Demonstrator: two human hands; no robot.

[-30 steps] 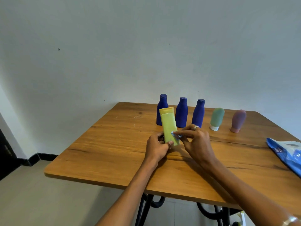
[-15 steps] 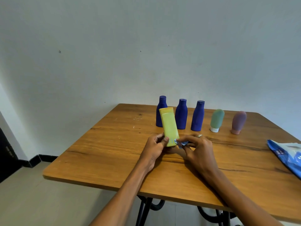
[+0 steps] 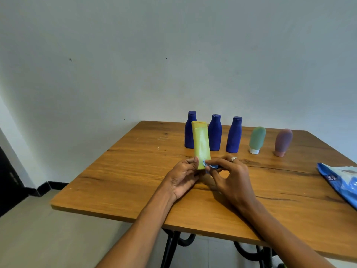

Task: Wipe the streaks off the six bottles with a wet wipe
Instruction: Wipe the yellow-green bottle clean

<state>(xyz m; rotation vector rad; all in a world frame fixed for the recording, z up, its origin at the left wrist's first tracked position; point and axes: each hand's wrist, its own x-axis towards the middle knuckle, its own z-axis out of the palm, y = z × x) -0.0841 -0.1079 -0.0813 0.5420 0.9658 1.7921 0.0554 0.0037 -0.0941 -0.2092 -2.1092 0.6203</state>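
The wet wipe (image 3: 211, 167) has slid down to the green bottle (image 3: 201, 145)'s base, pinched by the right hand (image 3: 230, 176); left hand (image 3: 182, 176) grips the bottle.

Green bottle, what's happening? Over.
Left hand holds green bottle. Right hand pinches wipe at its base. Nothing in the way.

We see the left hand (image 3: 182, 176) gripping the foot of a green bottle (image 3: 201, 145) held upright above the table (image 3: 119, 182), while the right hand (image 3: 229, 176) pinches a blue wipe (image 3: 211, 167) against its lower edge. Five other bottles stand behind.
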